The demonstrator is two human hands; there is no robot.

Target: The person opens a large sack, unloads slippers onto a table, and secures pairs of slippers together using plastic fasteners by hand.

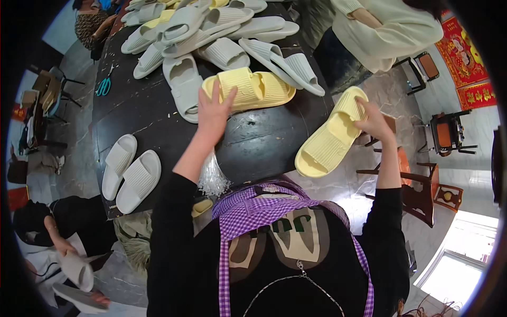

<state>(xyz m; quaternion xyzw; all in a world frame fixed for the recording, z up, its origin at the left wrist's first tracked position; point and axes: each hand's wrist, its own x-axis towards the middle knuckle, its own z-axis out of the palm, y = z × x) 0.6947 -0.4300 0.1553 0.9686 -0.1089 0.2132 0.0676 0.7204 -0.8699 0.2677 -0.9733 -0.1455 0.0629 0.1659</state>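
While our left hand [213, 108] pressed its spread fingers on one yellow slipper [253, 89] on the bench [142, 111], our right hand [374, 120] clamped its mate [330, 138] off the edge; pairing seemed underway, needing both brought together.

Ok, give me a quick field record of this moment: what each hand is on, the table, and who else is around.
left hand: resting on yellow slipper on table
right hand: gripping a second yellow slipper held off the table edge
table: dark, round
pile: grey-white slippers at the far side
pair: two grey-white slippers side by side, near left edge
scissors: teal handles, far left
others: seated person lower left holding a grey slipper
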